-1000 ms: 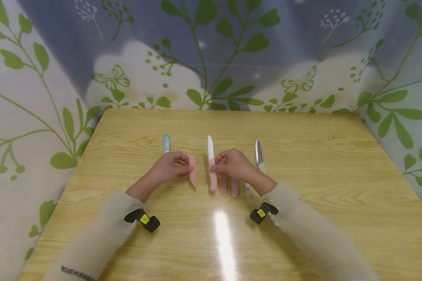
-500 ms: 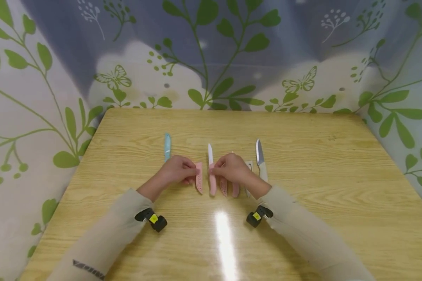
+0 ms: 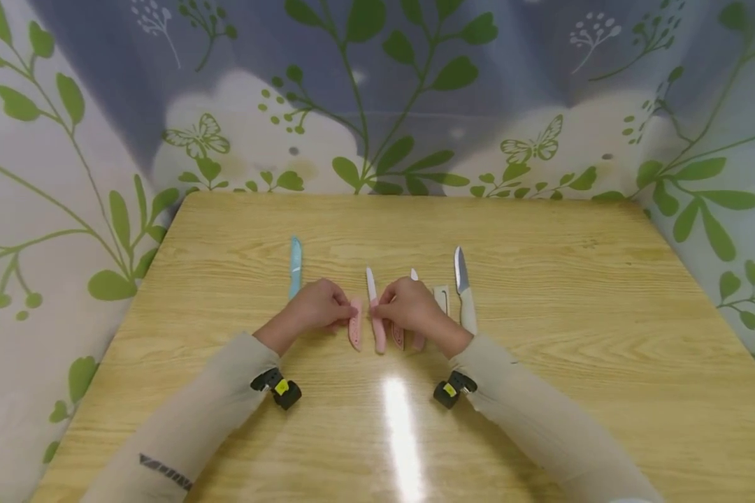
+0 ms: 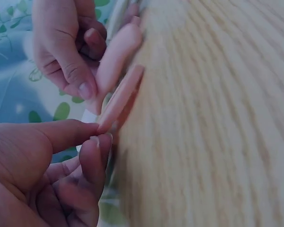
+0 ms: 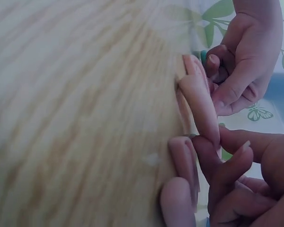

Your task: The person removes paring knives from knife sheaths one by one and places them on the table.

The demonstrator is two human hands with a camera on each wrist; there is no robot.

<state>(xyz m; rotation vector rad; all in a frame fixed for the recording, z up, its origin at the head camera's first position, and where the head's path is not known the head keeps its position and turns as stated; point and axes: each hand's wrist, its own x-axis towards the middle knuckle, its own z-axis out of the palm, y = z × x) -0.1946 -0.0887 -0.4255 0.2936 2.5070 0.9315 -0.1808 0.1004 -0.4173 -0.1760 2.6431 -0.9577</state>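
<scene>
In the head view my left hand (image 3: 317, 305) pinches a pink knife sheath (image 3: 355, 330) at its upper end. Just to its right, my right hand (image 3: 410, 305) pinches a knife (image 3: 379, 337) with a pink handle and white blade, near where handle meets blade. The left wrist view shows the sheath (image 4: 123, 97) tilted over the wood, thumb and fingertips on its end. Under the right hand lie a second pink sheath (image 3: 398, 339) and a second pink-handled knife (image 3: 419, 342); the hand hides the middle of both.
Right of the hands lie a cream sheath (image 3: 441, 296), partly hidden, and a cream-handled knife (image 3: 468, 311) with a metal blade. A teal knife-shaped piece (image 3: 296, 262) lies beyond the left hand. The wooden table (image 3: 572, 279) meets a leaf-patterned curtain (image 3: 415, 84) at the back.
My left hand has moved right with the pink sheath, closer to the knife. The right hand has brought the knife slightly nearer the body, uncovering the cream sheath and the second knife's blade tip.
</scene>
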